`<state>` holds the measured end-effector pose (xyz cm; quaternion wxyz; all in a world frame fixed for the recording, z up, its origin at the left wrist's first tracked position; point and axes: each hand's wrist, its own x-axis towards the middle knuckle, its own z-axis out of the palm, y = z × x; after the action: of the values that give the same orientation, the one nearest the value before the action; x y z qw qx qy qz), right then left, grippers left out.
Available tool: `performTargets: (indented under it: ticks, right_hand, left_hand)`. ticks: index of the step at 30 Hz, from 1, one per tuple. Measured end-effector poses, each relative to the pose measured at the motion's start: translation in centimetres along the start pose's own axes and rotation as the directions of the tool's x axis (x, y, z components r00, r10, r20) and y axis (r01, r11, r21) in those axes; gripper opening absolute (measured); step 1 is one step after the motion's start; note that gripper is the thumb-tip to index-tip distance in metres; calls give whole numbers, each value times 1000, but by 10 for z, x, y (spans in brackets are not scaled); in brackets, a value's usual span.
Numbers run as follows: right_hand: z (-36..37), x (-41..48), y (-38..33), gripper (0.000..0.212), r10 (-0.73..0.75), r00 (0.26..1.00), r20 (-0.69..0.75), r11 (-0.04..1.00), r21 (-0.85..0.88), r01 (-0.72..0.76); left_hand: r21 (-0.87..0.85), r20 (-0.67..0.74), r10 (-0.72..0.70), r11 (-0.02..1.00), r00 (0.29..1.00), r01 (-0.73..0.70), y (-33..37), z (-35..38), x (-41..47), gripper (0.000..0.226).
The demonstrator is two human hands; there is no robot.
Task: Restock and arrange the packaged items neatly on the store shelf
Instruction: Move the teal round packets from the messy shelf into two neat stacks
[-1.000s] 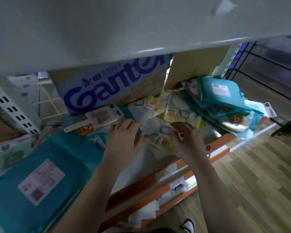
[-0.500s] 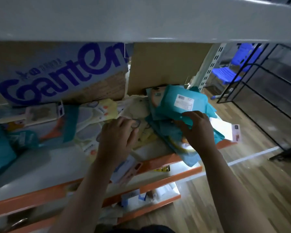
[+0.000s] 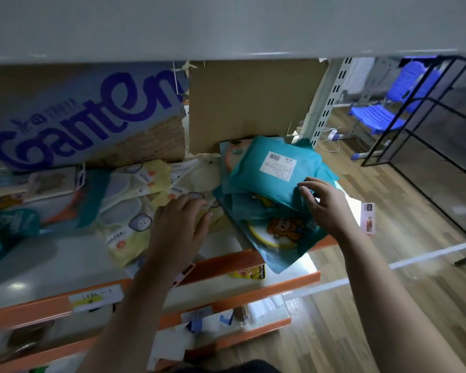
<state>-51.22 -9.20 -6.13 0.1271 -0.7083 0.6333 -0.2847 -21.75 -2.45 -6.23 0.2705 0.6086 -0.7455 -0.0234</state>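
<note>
Rightward, teal packs (image 3: 249, 175) overhang shelf edge (image 3: 226, 265); right hand (image 3: 328, 211) over them, left hand (image 3: 178, 230) beside, grips apart.

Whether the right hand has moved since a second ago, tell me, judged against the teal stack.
Yes. The right hand moved right, from the yellow packets onto the teal stack.

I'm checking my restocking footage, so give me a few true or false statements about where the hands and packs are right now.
1. The right hand touches the teal stack. True.
2. The top teal pack bears a white label. True.
3. The left hand holds a yellow pack in the air. False: it lies flat on the yellow packs on the shelf.
4. The Ganten box stands right of the plain brown box. False: it stands left of it.
</note>
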Motion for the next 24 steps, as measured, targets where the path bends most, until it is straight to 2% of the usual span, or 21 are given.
performTargets:
  ticks: [2, 5, 9, 12, 14, 19, 24]
  right_hand:
    - [0, -5, -4, 23, -31, 999, -7, 999, 18, 31]
    - [6, -10, -13, 30, -136, 989, 61, 991, 5, 136]
    - [11, -6, -16, 33, -229, 969, 92, 965, -110, 239]
    - [13, 5, -14, 34, -235, 963, 130, 956, -151, 253]
    - [15, 12, -14, 27, -235, 961, 147, 960, -118, 253]
    - [17, 21, -24, 8, -362, 932, 5, 928, -99, 360]
    - [1, 37, -50, 16, -384, 894, -230, 923, -104, 370]
  left_hand:
    - [10, 5, -5, 1000, 1000, 5, 2, 2, 0, 29]
    - [20, 6, -11, 1000, 1000, 10, 3, 4, 1, 29]
    - [19, 0, -23, 1000, 1000, 23, 3, 8, 1, 23]
    - [14, -5, -27, 1000, 1000, 27, 1, 11, 0, 22]
    - [1, -6, -37, 999, 999, 37, 0, 12, -1, 21]
    - [-16, 8, -58, 998, 998, 58, -8, 11, 0, 25]
    - [-24, 9, -75, 997, 997, 75, -9, 8, 8, 35]
